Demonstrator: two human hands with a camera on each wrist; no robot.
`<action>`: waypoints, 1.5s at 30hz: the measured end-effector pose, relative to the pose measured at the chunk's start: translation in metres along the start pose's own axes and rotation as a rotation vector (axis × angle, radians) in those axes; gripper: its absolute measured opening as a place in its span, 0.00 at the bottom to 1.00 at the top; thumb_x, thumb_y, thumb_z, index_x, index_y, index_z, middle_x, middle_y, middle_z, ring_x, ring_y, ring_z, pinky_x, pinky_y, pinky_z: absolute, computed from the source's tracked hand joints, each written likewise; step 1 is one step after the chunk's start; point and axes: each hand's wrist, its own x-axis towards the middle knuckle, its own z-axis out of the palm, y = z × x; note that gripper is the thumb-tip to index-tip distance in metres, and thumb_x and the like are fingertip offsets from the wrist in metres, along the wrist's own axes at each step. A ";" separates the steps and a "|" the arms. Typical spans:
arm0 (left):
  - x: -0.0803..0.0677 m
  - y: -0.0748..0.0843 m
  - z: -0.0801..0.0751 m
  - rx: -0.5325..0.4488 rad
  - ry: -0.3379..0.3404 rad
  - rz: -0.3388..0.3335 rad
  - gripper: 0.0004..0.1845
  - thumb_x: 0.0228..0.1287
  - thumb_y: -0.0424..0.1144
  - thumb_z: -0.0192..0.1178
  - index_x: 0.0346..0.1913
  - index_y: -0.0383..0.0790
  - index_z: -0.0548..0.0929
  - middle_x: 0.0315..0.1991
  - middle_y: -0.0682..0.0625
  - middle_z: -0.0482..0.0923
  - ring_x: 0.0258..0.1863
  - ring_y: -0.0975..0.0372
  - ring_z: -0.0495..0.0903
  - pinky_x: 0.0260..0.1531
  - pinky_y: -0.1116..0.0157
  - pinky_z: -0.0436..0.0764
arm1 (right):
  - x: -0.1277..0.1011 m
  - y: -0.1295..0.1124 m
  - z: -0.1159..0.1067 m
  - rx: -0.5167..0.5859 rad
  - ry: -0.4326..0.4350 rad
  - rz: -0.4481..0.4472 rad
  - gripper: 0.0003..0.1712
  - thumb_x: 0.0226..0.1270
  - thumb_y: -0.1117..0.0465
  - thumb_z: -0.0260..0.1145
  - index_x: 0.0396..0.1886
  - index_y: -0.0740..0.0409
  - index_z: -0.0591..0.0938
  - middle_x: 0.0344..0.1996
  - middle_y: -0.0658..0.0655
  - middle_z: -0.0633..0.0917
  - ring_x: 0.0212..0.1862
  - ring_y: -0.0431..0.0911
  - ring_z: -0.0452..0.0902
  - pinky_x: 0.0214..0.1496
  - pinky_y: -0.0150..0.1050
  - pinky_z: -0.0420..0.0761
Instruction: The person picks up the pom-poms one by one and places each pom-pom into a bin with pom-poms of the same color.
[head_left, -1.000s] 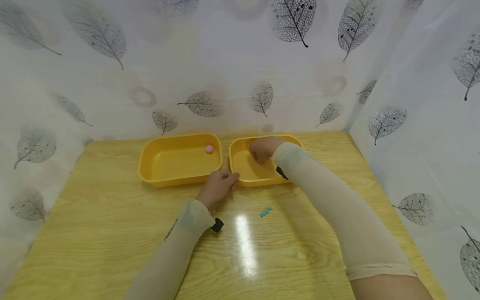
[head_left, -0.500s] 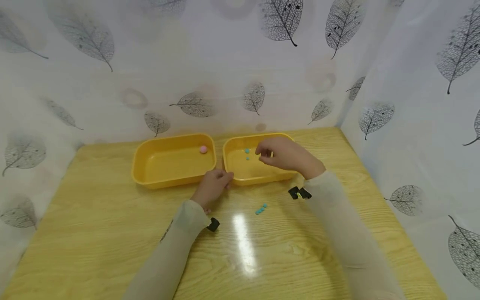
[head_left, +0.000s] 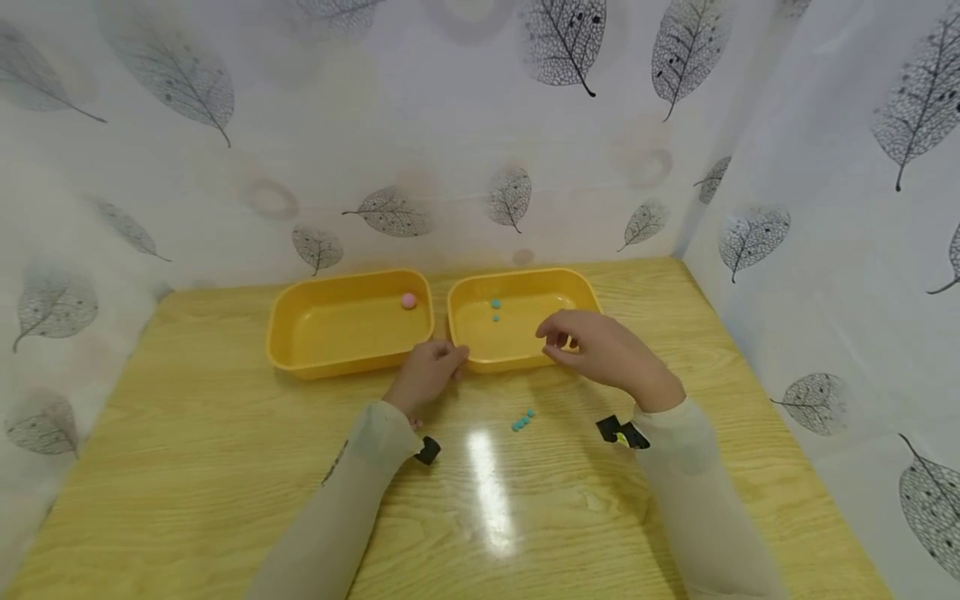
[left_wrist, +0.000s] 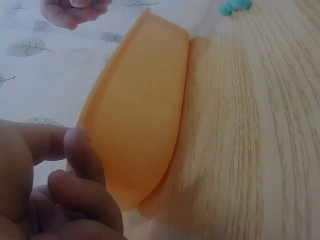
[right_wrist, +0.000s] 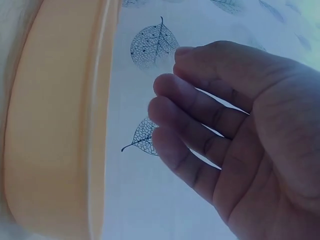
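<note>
My left hand pinches the near left corner of the right-hand yellow tray between thumb and finger, as the left wrist view also shows. Two small turquoise pieces lie inside that tray, one behind the other. Over the tray's near right rim hovers my right hand, its fingers loosely bent and holding nothing; the right wrist view shows a gap between thumb and fingertips. A short row of small turquoise beads lies on the table in front of the tray.
Just left stands a longer yellow tray with a pink ball near its far right corner. Both trays sit by the back edge of the wooden table. A leaf-patterned white curtain encloses the back and sides.
My right hand has come out of the right tray, moving toward me and right, uncovering the two turquoise pieces. The left hand keeps its hold on the tray corner. The view shifted slightly.
</note>
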 end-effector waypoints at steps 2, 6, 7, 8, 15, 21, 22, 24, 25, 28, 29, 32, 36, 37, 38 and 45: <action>0.000 0.000 0.000 0.002 -0.001 -0.005 0.24 0.79 0.55 0.55 0.33 0.37 0.83 0.35 0.48 0.82 0.29 0.57 0.70 0.35 0.59 0.70 | 0.000 -0.001 0.003 -0.011 -0.001 -0.019 0.13 0.72 0.62 0.70 0.53 0.59 0.85 0.43 0.52 0.86 0.45 0.46 0.81 0.50 0.46 0.82; -0.002 0.000 -0.001 0.002 -0.002 -0.006 0.25 0.79 0.55 0.55 0.33 0.36 0.83 0.35 0.47 0.82 0.29 0.57 0.69 0.34 0.60 0.69 | 0.000 -0.004 0.008 -0.035 -0.006 -0.057 0.13 0.70 0.62 0.72 0.52 0.60 0.85 0.44 0.54 0.86 0.45 0.48 0.82 0.51 0.47 0.82; -0.002 0.000 -0.001 0.004 -0.002 -0.004 0.25 0.79 0.55 0.55 0.33 0.36 0.83 0.35 0.47 0.82 0.29 0.57 0.69 0.34 0.60 0.69 | 0.000 -0.005 0.008 -0.035 -0.008 -0.059 0.13 0.70 0.62 0.72 0.51 0.60 0.85 0.44 0.54 0.86 0.45 0.47 0.82 0.51 0.46 0.82; -0.002 0.001 -0.001 0.005 -0.003 -0.002 0.25 0.79 0.55 0.55 0.33 0.36 0.83 0.35 0.47 0.82 0.29 0.57 0.69 0.34 0.60 0.69 | 0.000 -0.005 0.008 -0.039 -0.012 -0.059 0.12 0.70 0.63 0.71 0.51 0.60 0.85 0.43 0.53 0.87 0.44 0.47 0.82 0.50 0.46 0.82; -0.001 0.002 -0.001 0.007 -0.007 -0.008 0.25 0.79 0.55 0.55 0.34 0.36 0.83 0.38 0.47 0.83 0.30 0.56 0.70 0.35 0.59 0.69 | -0.003 -0.007 0.008 0.019 -0.103 -0.004 0.06 0.70 0.63 0.71 0.45 0.55 0.86 0.35 0.45 0.84 0.36 0.40 0.78 0.43 0.41 0.81; -0.002 0.003 0.000 -0.003 -0.002 -0.019 0.24 0.79 0.55 0.55 0.34 0.36 0.83 0.37 0.47 0.82 0.30 0.57 0.69 0.35 0.59 0.69 | -0.002 -0.009 0.014 0.046 -0.218 0.011 0.06 0.70 0.62 0.71 0.44 0.56 0.86 0.30 0.43 0.81 0.32 0.38 0.73 0.40 0.38 0.78; -0.003 0.003 0.001 -0.004 -0.002 -0.019 0.24 0.79 0.54 0.55 0.34 0.36 0.83 0.37 0.47 0.82 0.30 0.57 0.69 0.35 0.60 0.68 | -0.002 -0.008 0.015 0.043 -0.235 0.014 0.06 0.70 0.62 0.71 0.44 0.56 0.86 0.30 0.43 0.81 0.32 0.38 0.73 0.39 0.38 0.77; -0.003 0.004 0.001 -0.005 -0.001 -0.022 0.24 0.79 0.54 0.56 0.34 0.36 0.83 0.35 0.48 0.81 0.29 0.57 0.69 0.34 0.60 0.68 | -0.001 -0.008 0.019 0.039 -0.260 0.019 0.07 0.70 0.62 0.70 0.45 0.57 0.86 0.30 0.43 0.81 0.33 0.38 0.74 0.40 0.38 0.77; -0.003 0.005 0.001 -0.003 0.002 -0.024 0.23 0.79 0.54 0.56 0.34 0.36 0.83 0.35 0.48 0.80 0.29 0.57 0.69 0.34 0.60 0.68 | -0.001 -0.007 0.021 0.038 -0.271 0.026 0.07 0.70 0.62 0.70 0.45 0.57 0.86 0.31 0.43 0.81 0.33 0.38 0.74 0.41 0.38 0.77; -0.004 0.006 0.001 0.002 0.007 -0.026 0.23 0.79 0.53 0.56 0.34 0.36 0.83 0.34 0.47 0.80 0.29 0.57 0.68 0.33 0.60 0.68 | 0.001 -0.007 0.026 0.040 -0.302 0.037 0.07 0.70 0.62 0.69 0.46 0.57 0.86 0.32 0.43 0.82 0.35 0.39 0.75 0.43 0.39 0.78; -0.004 0.006 0.000 0.005 0.010 -0.025 0.23 0.79 0.53 0.56 0.34 0.36 0.83 0.34 0.47 0.80 0.28 0.57 0.68 0.33 0.60 0.68 | 0.001 -0.006 0.027 0.039 -0.312 0.035 0.07 0.70 0.62 0.69 0.45 0.57 0.86 0.33 0.44 0.82 0.35 0.39 0.75 0.43 0.39 0.78; -0.004 0.007 0.000 0.009 0.013 -0.019 0.23 0.79 0.52 0.56 0.34 0.35 0.83 0.35 0.46 0.81 0.29 0.57 0.68 0.33 0.60 0.68 | 0.003 -0.006 0.033 0.040 -0.346 0.040 0.05 0.68 0.63 0.69 0.42 0.56 0.85 0.32 0.44 0.81 0.34 0.39 0.74 0.42 0.37 0.77; -0.004 0.007 0.000 0.010 0.013 -0.016 0.23 0.79 0.53 0.56 0.34 0.35 0.83 0.35 0.46 0.81 0.29 0.57 0.69 0.34 0.60 0.68 | 0.005 -0.005 0.044 0.041 -0.380 0.043 0.05 0.65 0.68 0.68 0.33 0.55 0.82 0.26 0.45 0.74 0.30 0.39 0.67 0.38 0.35 0.70; -0.004 0.006 0.000 0.010 0.013 -0.017 0.23 0.79 0.53 0.56 0.34 0.35 0.83 0.35 0.46 0.81 0.29 0.57 0.69 0.34 0.60 0.68 | 0.006 -0.006 0.046 0.039 -0.388 0.047 0.07 0.64 0.69 0.68 0.31 0.53 0.81 0.25 0.45 0.72 0.29 0.39 0.66 0.37 0.34 0.69; -0.004 0.006 0.000 0.011 0.013 -0.018 0.23 0.79 0.53 0.56 0.34 0.35 0.83 0.35 0.46 0.81 0.29 0.57 0.69 0.34 0.60 0.68 | 0.006 -0.006 0.049 0.034 -0.394 0.042 0.08 0.63 0.70 0.68 0.30 0.53 0.80 0.24 0.45 0.71 0.29 0.39 0.66 0.36 0.34 0.68; -0.003 0.005 0.000 0.007 0.009 -0.020 0.23 0.79 0.53 0.55 0.33 0.36 0.83 0.35 0.48 0.80 0.29 0.57 0.68 0.34 0.60 0.67 | 0.007 -0.010 0.058 0.026 -0.437 0.068 0.09 0.62 0.71 0.70 0.32 0.52 0.81 0.25 0.45 0.74 0.31 0.38 0.68 0.38 0.33 0.69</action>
